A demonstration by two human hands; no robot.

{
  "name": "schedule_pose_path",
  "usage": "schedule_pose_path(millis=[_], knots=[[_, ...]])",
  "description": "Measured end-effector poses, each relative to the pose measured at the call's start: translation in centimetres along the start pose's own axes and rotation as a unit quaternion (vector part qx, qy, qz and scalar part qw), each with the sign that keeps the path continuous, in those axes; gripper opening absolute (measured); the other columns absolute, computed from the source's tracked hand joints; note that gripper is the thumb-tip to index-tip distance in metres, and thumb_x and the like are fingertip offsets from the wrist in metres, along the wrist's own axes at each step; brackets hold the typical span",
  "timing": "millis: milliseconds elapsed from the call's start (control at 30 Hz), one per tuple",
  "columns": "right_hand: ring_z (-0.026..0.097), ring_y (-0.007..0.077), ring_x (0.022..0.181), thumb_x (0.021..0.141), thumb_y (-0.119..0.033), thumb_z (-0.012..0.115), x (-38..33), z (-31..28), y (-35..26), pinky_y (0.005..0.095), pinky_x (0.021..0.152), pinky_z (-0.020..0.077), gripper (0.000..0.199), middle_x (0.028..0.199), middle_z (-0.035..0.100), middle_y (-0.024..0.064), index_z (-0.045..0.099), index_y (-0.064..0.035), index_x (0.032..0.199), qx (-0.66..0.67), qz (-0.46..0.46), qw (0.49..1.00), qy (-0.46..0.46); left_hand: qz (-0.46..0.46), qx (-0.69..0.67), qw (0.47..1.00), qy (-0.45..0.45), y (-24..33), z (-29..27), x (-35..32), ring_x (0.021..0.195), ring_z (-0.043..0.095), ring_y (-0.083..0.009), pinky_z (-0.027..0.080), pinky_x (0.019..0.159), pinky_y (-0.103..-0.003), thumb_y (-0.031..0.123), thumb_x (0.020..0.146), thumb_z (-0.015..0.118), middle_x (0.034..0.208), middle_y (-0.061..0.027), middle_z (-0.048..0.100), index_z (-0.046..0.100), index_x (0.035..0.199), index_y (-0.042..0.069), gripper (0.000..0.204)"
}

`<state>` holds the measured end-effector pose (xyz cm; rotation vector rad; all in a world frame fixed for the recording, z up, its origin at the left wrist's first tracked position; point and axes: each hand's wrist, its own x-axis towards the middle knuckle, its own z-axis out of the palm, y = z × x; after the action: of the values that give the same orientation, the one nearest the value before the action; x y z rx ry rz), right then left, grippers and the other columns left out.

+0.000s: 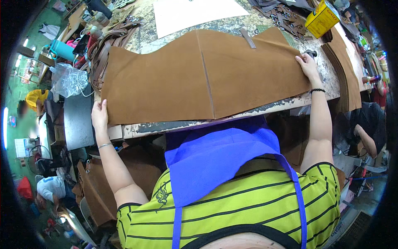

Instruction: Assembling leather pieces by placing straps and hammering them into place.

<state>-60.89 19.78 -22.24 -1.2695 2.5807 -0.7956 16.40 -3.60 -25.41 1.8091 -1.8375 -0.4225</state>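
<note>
A wide brown leather panel (161,83) lies spread over the worktable in front of me, with a seam running down its middle. My left hand (99,115) pinches its lower left corner, just past the table's front edge. At the panel's right edge, my right hand (309,68) grips it, thumb and fingers closed on the border. A small dark leather tab (248,38) sits on the panel near its upper edge. Beside my right hand is a small black object (310,53), partly hidden, whose kind I cannot tell.
A white sheet (195,14) lies behind the panel. A yellow can (322,18) stands at the back right, near a stack of brown leather pieces (346,74). Leather straps (108,50) and a clear plastic bag (69,79) are at the left. Other people work farther off on both sides.
</note>
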Motion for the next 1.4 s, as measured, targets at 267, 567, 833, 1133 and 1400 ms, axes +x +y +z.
schedule_pose_path(millis=[267,567,833,1133,1400], knots=[[0.061,0.0313,0.097,0.084,-0.043,0.059,-0.2,1.2,1.1,0.0390,0.083,0.0466,0.042,0.101,0.065,0.0168,0.059,-0.0070,0.106,-0.078,0.031,0.994,0.070,-0.041,0.049,0.997,0.034,4.1,-0.5,-2.4,0.074,0.062,-0.0240,0.047,0.068,-0.037,0.036,0.085,0.061,0.077,-0.0115,0.064,0.059,0.089,0.003,0.033],[0.061,0.0323,0.095,0.085,-0.043,0.059,0.3,1.9,0.3,0.0394,0.081,0.0474,0.041,0.099,0.065,0.0164,0.059,-0.0069,0.104,-0.112,-0.001,0.993,0.038,-0.087,0.136,0.987,0.015,2.9,-1.8,-4.4,0.086,0.063,-0.0305,0.047,0.074,-0.040,0.038,0.081,0.062,0.087,-0.0150,0.065,0.060,0.091,0.005,0.034],[0.056,0.0345,0.106,0.087,-0.028,0.060,-3.6,1.6,-3.3,0.0405,0.088,0.0442,0.041,0.114,0.059,0.0171,0.050,-0.0062,0.120,-0.243,-0.124,0.949,0.156,-0.095,0.280,0.955,0.013,8.2,-3.2,-2.8,0.095,0.061,-0.0287,0.048,0.080,-0.040,0.040,0.077,0.063,0.096,-0.0099,0.065,0.061,0.097,0.011,0.036],[0.055,0.0307,0.104,0.086,-0.015,0.059,-9.1,5.4,-8.2,0.0386,0.089,0.0431,0.024,0.106,0.059,0.0149,0.058,-0.0021,0.106,-0.085,-0.242,0.961,0.106,-0.103,0.284,0.953,0.022,9.2,-0.5,8.2,0.100,0.061,-0.0339,0.048,0.085,-0.043,0.040,0.083,0.054,0.106,-0.0194,0.063,0.061,0.109,0.008,0.042],[0.055,0.0311,0.101,0.084,-0.014,0.061,-8.8,5.3,-8.1,0.0393,0.088,0.0427,0.020,0.106,0.060,0.0148,0.060,-0.0024,0.100,-0.064,-0.221,0.967,0.110,-0.021,-0.106,0.975,0.193,11.8,-3.0,15.2,0.077,0.066,-0.0250,0.049,0.073,-0.037,0.032,0.093,0.042,0.080,-0.0136,0.066,0.056,0.106,0.000,0.037]])
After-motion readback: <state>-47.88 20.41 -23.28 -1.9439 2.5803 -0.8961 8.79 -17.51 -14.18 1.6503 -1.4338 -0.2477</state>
